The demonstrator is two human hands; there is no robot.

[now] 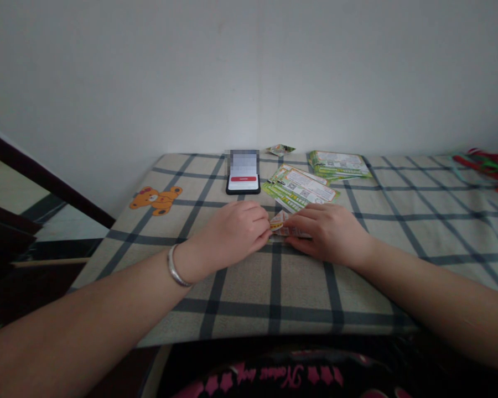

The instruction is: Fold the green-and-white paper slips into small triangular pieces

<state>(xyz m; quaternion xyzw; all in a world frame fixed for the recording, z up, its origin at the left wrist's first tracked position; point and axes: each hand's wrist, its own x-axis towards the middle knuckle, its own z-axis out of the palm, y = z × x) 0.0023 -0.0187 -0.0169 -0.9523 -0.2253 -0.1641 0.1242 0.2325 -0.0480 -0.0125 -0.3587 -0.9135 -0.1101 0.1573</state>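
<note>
Between my two hands, low over the table, is a small folded piece of printed paper (279, 220) in white, orange and yellow. My left hand (244, 225) pinches its left end, with fingers curled and a silver bangle on the wrist. From the right, my right hand (327, 229) grips the other end, thumb below and fingers above, hiding much of it. Just beyond lie green-and-white printed leaflets (305, 188), overlapping one another. Farther back a small folded paper shape (280, 150) rests close to the wall.
A phone (243, 185) with a lit screen lies behind my left hand. Another stack of leaflets (340, 165) sits at the back right. Red and green items (492, 166) are at the far right. A checked cloth (244, 287) with a bear picture (155, 200) covers the table.
</note>
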